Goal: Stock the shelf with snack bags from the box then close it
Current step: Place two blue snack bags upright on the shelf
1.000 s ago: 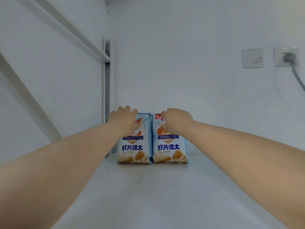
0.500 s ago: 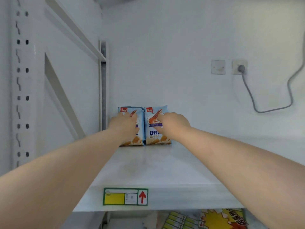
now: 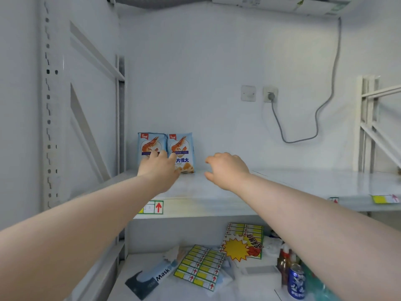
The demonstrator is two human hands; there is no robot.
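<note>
Two shrimp-crisp bags, left bag [image 3: 149,146] and right bag [image 3: 181,146], stand upright and touching at the back left of the white shelf [image 3: 282,187]. Left hand [image 3: 159,170] is in front of them with fingers extended and relaxed, gripping nothing; contact with the bags unclear. Right hand [image 3: 227,168] is over the shelf just right of the bags, fingers loosely curled, empty.

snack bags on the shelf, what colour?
The snack bags are light blue with an orange shrimp print and dark blue lettering. Best seen in the head view.
</note>
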